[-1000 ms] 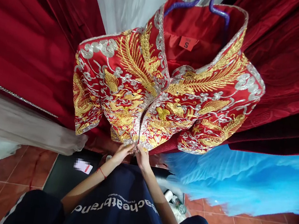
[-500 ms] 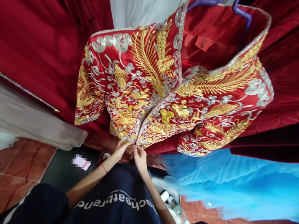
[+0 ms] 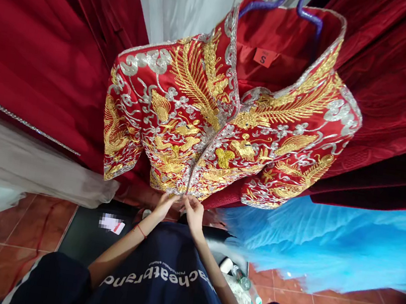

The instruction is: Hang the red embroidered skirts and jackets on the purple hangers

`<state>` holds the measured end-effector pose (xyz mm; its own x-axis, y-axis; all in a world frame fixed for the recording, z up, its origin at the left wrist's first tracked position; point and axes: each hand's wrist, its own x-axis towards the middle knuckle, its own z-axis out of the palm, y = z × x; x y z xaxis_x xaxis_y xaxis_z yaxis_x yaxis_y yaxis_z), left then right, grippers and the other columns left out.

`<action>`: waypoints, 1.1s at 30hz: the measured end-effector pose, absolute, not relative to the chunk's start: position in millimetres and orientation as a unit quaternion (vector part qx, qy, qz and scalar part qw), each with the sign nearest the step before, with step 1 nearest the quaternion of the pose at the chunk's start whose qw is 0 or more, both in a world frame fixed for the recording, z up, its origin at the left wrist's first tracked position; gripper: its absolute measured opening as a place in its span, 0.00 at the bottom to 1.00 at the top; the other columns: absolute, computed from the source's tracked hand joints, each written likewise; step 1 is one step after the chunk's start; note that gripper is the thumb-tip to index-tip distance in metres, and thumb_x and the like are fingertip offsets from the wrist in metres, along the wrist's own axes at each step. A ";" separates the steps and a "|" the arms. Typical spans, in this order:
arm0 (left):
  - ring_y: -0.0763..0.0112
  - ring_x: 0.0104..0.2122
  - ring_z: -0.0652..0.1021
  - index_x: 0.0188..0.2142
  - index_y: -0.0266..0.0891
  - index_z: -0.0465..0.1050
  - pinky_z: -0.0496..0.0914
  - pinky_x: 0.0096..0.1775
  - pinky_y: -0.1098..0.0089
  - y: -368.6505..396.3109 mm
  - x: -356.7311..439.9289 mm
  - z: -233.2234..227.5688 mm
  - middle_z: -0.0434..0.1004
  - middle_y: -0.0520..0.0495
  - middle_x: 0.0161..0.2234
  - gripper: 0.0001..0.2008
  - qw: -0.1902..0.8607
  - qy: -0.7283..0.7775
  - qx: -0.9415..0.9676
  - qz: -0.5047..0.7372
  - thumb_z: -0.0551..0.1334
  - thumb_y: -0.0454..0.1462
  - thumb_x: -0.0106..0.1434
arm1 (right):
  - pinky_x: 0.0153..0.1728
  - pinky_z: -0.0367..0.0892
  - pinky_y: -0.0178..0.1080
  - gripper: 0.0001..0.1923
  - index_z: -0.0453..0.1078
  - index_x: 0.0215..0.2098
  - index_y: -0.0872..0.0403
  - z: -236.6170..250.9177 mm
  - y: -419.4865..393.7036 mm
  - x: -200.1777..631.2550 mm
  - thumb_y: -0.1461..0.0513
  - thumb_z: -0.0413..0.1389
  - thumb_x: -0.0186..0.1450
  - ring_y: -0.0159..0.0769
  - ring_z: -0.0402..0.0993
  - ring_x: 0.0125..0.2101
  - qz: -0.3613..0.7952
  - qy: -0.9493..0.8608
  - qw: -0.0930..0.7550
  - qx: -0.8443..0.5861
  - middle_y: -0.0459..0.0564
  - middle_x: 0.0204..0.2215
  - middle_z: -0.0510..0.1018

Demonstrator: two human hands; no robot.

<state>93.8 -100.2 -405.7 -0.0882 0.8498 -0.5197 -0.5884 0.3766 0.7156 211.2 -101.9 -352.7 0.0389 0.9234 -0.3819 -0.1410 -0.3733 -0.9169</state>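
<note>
A red jacket [image 3: 187, 129] with gold and silver embroidery hangs in front of me on a purple hanger [image 3: 265, 5]. Its front edges meet down the middle, and an orange label [image 3: 266, 58] marked S shows inside the collar. At the bottom hem, just left of the front opening, my left hand [image 3: 165, 206] pinches the jacket's edge. My right hand [image 3: 192, 211] closes its fingers on the hem just right of it. The fingertips nearly touch each other; whatever small fastening lies between them is hidden.
Red drapes [image 3: 54, 23] and white fabric [image 3: 172, 0] hang behind the jacket. A blue feathery gown [image 3: 345, 244] spreads at the right. Below lie a dark box-like surface [image 3: 85, 236] with a card [image 3: 112, 223], a plastic bottle [image 3: 243, 280] and a red tiled floor [image 3: 43, 224].
The jacket's collar and hanger have shifted left in view and tipped a little. My right fingers have moved up closer against the hem; the left hand stays at it.
</note>
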 end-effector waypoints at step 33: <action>0.65 0.36 0.80 0.34 0.37 0.76 0.70 0.47 0.63 -103.9 102.4 -420.3 0.82 0.46 0.33 0.17 0.617 0.544 0.102 0.559 0.76 0.38 0.46 | 0.16 0.50 0.32 0.21 0.68 0.22 0.53 -339.8 -93.1 208.1 0.44 0.59 0.57 0.26 0.56 0.14 0.659 -0.328 0.401 -0.545 0.41 0.13 0.65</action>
<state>102.4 -103.9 -420.3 -0.2172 0.8018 -0.5567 -0.5794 0.3531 0.7346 208.1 -93.1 -339.8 -0.0842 0.8868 -0.4544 -0.1711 -0.4622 -0.8701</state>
